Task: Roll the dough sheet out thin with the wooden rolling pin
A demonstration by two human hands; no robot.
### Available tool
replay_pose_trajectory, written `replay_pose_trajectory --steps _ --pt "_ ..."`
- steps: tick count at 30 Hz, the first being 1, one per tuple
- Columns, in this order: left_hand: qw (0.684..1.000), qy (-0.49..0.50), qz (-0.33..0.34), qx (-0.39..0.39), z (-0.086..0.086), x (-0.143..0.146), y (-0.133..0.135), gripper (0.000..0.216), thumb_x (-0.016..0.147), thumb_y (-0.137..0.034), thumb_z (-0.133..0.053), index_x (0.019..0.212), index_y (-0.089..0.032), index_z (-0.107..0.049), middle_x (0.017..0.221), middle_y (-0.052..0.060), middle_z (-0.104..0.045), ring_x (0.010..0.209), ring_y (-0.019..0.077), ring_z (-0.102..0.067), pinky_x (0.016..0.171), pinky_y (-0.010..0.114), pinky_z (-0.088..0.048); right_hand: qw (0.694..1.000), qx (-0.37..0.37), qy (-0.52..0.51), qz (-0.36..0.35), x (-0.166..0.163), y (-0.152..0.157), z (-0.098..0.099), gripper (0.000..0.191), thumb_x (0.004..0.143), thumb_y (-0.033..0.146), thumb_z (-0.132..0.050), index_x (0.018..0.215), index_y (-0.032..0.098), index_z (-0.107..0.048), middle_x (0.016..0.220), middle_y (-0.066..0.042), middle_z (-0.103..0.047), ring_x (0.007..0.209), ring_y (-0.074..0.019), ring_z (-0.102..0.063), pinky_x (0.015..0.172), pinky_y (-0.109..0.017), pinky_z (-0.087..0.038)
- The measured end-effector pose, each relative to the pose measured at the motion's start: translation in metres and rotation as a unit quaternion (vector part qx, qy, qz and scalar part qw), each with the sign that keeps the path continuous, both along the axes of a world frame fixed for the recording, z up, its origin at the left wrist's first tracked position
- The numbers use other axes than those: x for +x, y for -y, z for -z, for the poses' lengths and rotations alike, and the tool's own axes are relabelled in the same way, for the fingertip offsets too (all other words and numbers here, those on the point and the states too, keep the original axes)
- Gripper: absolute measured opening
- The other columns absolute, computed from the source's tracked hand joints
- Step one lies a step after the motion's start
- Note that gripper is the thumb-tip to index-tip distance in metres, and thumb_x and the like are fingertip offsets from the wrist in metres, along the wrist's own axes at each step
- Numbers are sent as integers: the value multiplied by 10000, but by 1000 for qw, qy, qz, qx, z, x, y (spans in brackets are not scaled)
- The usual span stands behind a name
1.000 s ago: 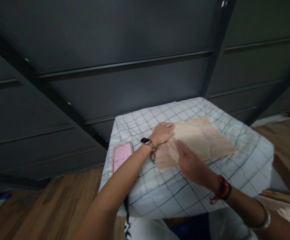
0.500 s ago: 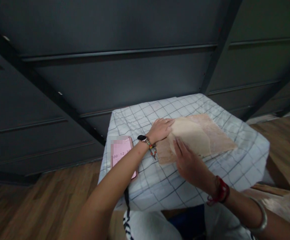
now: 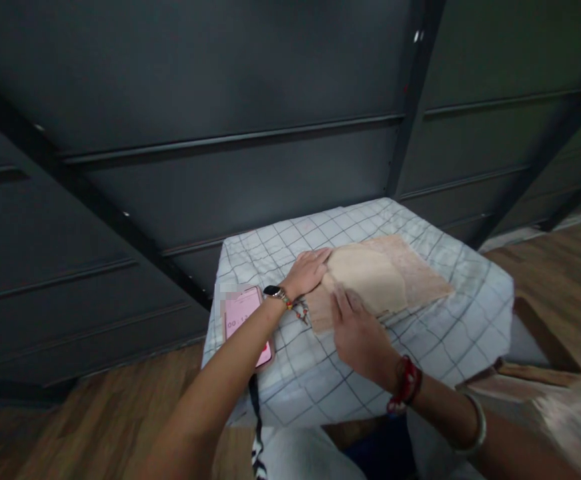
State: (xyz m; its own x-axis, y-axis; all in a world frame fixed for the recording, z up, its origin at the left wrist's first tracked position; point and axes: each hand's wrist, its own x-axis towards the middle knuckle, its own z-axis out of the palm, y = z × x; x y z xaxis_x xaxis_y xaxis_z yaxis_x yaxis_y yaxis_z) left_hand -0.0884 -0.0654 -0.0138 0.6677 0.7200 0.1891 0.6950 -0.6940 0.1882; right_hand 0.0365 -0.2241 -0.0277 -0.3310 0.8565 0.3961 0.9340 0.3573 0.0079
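A pale cream sheet (image 3: 369, 273) with a rounded outline lies on a larger pinkish-tan sheet (image 3: 423, 270); I cannot tell what either is made of. My left hand (image 3: 309, 272) lies open at the cream sheet's upper left edge, fingers stretched over it. Below it, my right hand (image 3: 360, 331) is slightly blurred. Its fingers are extended, with their tips touching the cream sheet's lower left part. Neither hand grasps anything visible.
A white checked cloth (image 3: 315, 393) covers the small table. A pink-screened phone (image 3: 243, 310) showing a timer lies left, beside my left forearm. A dark panelled wall (image 3: 250, 187) stands behind. An open box (image 3: 535, 373) sits on the floor at right.
The view has shifted, so the table and hands appear further left and slightly lower. Both hands stay at about the same places on the cream sheet.
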Motion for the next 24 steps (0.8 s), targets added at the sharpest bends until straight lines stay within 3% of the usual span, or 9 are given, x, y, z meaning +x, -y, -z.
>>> replay_pose_trajectory --steps 4,8,12,18,24 --pt "1000 1 -15 -9 1 -10 9 499 920 -210 -209 1394 -150 -355 1441 76 -399 1313 172 -349 1097 364 -239 1000 16 -9 6 -12 3 3 532 780 19 -423 1307 -50 -438 1385 -275 -414 1276 -331 -404 996 -466 -425" --pt "996 -30 -77 -32 1 -21 21 505 927 -216 -206 1417 -170 -321 1477 64 -342 1384 197 -226 1121 425 -196 999 29 -6 -13 -24 4 5 494 787 -22 -423 1279 -31 -474 1340 -255 -474 1280 -298 -417 1038 -448 -395" --pt "990 -70 -114 -33 -1 -20 26 495 944 -249 -225 1423 -151 -308 1494 94 -305 1405 232 -169 1121 449 -196 997 53 -39 -50 -15 2 1 463 816 -19 -382 1266 20 -486 1330 -224 -488 1260 -263 -442 1018 -426 -423" --pt "991 -94 -95 -31 -12 2 22 448 976 -321 -206 1339 -182 -429 1455 92 -376 1374 279 -248 1086 524 -233 987 -50 -116 -100 45 -20 -13 558 710 -78 -332 1224 46 -508 1138 -177 -618 1091 -207 -565 940 -342 -470" --pt "996 -86 6 -18 -19 19 18 464 982 -338 -187 1205 -163 -555 1332 84 -524 1257 211 -439 1067 365 -314 961 -125 -155 -192 116 -49 -37 569 669 -8 -414 1226 -12 -531 1160 -192 -624 1089 -237 -570 976 -347 -441"
